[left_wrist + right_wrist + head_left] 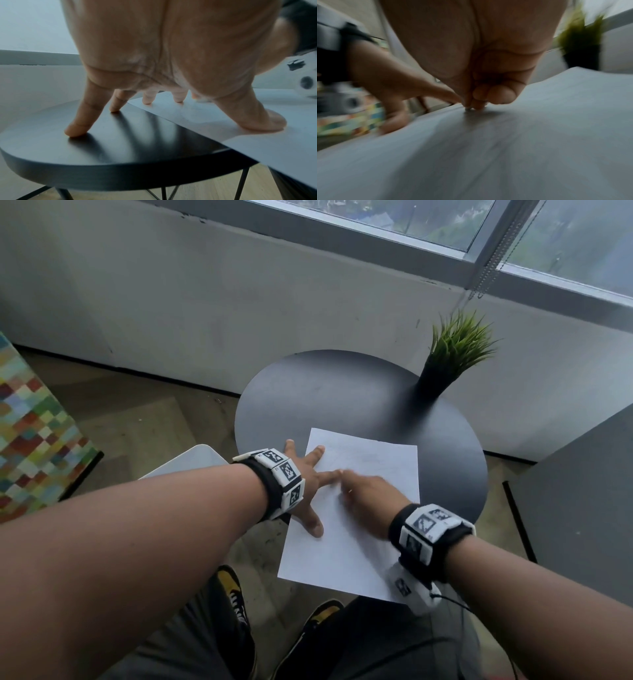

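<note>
A white sheet of paper (363, 529) lies on the round black table (342, 392) and overhangs its near edge. My left hand (308, 484) is spread flat. Its thumb and two fingers press the paper's (257, 135) left side, while the other two fingertips rest on the bare table (120, 142). My right hand (370, 498) is over the middle of the sheet, close to the left index finger. In the right wrist view its fingers (494, 94) are curled, and they pinch something small and grey against the paper (505, 148). Blur hides what that thing is.
A potted green grass plant (452, 350) stands at the table's far right. A multicoloured checkered seat (30, 433) is at the left and a white surface (191, 460) is under my left wrist. A grey cabinet (582, 508) is at the right, and my shoes (233, 590) are below the table.
</note>
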`<action>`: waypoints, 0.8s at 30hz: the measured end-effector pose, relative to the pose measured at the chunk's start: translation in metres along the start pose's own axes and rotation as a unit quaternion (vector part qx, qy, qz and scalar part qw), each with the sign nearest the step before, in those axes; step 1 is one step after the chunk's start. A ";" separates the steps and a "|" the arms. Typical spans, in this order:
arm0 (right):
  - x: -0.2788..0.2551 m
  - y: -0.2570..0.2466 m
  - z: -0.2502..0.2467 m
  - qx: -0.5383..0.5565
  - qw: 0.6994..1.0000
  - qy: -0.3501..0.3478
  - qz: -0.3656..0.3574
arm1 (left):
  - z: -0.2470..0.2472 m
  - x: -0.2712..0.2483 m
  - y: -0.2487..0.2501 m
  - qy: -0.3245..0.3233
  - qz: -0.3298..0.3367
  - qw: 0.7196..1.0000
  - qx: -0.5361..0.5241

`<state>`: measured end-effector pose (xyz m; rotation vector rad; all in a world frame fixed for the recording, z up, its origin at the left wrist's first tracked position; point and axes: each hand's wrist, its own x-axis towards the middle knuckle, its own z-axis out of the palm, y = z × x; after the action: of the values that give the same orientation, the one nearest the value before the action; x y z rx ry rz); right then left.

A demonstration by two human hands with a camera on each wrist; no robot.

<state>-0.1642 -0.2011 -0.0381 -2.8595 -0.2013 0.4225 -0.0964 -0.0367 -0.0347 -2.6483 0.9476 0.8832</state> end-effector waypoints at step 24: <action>-0.010 -0.003 -0.002 -0.035 0.998 -0.051 -0.034 | 0.001 -0.001 0.001 -0.002 -0.003 1.000 0.000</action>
<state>-0.1732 -0.2001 -0.0326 -2.8907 -0.3367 0.5597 -0.0986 -0.0365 -0.0349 -2.6463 0.9378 0.8861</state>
